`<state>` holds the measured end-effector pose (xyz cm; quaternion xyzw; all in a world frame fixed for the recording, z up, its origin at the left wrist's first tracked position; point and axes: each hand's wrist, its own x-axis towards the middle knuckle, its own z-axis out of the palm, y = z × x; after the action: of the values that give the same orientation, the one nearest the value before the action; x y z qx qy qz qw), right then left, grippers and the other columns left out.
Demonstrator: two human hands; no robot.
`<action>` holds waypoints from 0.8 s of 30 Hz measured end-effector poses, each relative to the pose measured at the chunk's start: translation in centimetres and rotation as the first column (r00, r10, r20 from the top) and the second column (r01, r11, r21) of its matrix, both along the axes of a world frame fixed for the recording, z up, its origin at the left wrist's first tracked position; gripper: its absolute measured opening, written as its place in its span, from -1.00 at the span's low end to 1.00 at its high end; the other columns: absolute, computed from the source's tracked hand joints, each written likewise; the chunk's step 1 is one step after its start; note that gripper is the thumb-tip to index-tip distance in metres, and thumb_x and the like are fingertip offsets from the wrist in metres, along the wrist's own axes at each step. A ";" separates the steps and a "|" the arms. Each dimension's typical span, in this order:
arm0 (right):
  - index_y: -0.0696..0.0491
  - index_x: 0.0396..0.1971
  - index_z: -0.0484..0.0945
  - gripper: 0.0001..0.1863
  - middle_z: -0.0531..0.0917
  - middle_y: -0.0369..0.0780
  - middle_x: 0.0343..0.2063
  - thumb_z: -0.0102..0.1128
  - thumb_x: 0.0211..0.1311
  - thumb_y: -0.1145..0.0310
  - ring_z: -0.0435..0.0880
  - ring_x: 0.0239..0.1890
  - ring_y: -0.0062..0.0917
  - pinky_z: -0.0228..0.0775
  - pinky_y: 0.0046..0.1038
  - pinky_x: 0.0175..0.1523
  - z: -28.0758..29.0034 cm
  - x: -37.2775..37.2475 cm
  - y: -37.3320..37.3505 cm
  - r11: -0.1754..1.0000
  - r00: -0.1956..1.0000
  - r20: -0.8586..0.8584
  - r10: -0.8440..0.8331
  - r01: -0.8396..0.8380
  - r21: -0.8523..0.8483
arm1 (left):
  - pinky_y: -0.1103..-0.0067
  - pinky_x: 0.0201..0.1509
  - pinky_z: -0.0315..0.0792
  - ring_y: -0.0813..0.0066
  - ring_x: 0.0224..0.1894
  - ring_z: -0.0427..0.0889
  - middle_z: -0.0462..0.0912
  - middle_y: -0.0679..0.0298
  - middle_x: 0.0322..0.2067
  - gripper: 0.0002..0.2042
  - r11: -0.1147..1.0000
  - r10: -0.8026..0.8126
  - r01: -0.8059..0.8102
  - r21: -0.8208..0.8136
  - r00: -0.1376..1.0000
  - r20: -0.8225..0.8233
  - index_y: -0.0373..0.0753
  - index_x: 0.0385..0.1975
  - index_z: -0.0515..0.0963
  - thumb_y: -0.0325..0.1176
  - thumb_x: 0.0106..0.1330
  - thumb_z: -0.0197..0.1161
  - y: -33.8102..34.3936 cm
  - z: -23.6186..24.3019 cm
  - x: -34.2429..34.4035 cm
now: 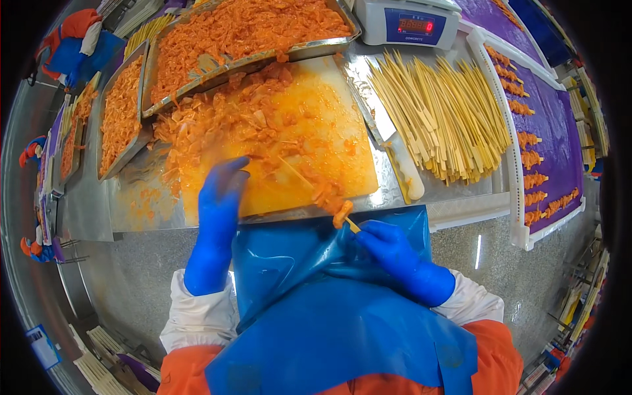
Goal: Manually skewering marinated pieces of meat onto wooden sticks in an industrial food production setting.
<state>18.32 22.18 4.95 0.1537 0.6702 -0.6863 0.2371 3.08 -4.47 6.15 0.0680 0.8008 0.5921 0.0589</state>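
My right hand [388, 247] is closed on the flat handle end of a bamboo skewer [295, 172], in front of my blue apron. Orange marinated meat pieces [334, 202] are threaded on the skewer near that hand, while its bare pointed part slants up and left over the board. My left hand [222, 197], blue-gloved like the right, hovers at the left part of the yellow-stained cutting board [342, 158]. Its fingers are slightly blurred and look apart, with nothing visible between them. Loose marinated meat [210, 125] is heaped on the board just beyond it.
Behind the board stands a metal tray of meat [250, 29], with another meat tray [122, 118] at left. Bare bamboo skewers [441, 118] lie right of a white-handled knife [405, 171]. A scale [409, 23] stands behind; a purple-lined white tray [546, 125] holds finished skewers.
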 end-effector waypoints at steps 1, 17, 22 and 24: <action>0.15 -0.27 0.59 -0.78 0.55 -0.28 -0.51 0.07 0.28 0.33 0.50 -0.50 -0.67 0.33 -0.59 -0.39 -0.1 0.2 -0.2 1.000 0.999 -0.040 -0.027 0.026 -0.017 | 0.55 0.02 0.40 0.38 -0.13 0.55 0.54 0.14 -0.09 -0.74 1.000 -0.003 0.003 0.001 1.000 0.001 -0.34 -0.05 0.49 -0.42 0.31 0.09 0.5 0.0 0.0; 0.16 -0.32 0.59 -0.78 0.58 -0.11 -0.49 0.06 0.24 0.31 0.58 -0.45 -0.48 0.38 -0.45 -0.34 -0.2 1.5 -0.3 0.993 0.989 -0.138 0.049 -0.034 0.109 | 0.60 -0.35 0.40 0.42 -0.40 0.52 0.49 0.20 -0.40 -0.87 0.846 -0.305 0.102 -0.524 0.898 -0.318 -0.33 -0.32 0.59 -0.55 0.11 0.27 1.8 -2.4 -0.1; 0.16 -0.32 0.57 -0.78 0.56 -0.18 -0.49 0.06 0.26 0.31 0.56 -0.46 -0.54 0.37 -0.49 -0.36 0.1 1.5 -0.3 0.994 0.990 -0.129 0.061 -0.049 0.098 | 0.59 -0.33 0.42 0.42 -0.40 0.55 0.53 0.19 -0.39 -0.86 0.840 -0.259 0.083 -0.536 0.929 -0.263 -0.33 -0.31 0.58 -0.55 0.12 0.26 2.2 -2.0 0.2; 0.17 -0.31 0.56 -0.79 0.53 -0.25 -0.50 0.07 0.27 0.31 0.53 -0.48 -0.63 0.36 -0.54 -0.38 0.2 1.6 -0.3 0.995 0.992 -0.113 0.063 -0.054 0.083 | 0.52 -0.30 0.44 0.31 -0.36 0.56 0.53 0.16 -0.40 -0.85 0.870 -0.258 0.097 -0.483 0.925 -0.280 -0.29 -0.30 0.59 -0.51 0.12 0.25 2.8 -1.9 0.1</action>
<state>19.96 21.87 5.20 0.1036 0.7140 -0.6593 0.2116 3.20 -1.70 4.23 0.2261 0.9064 0.3568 -0.0089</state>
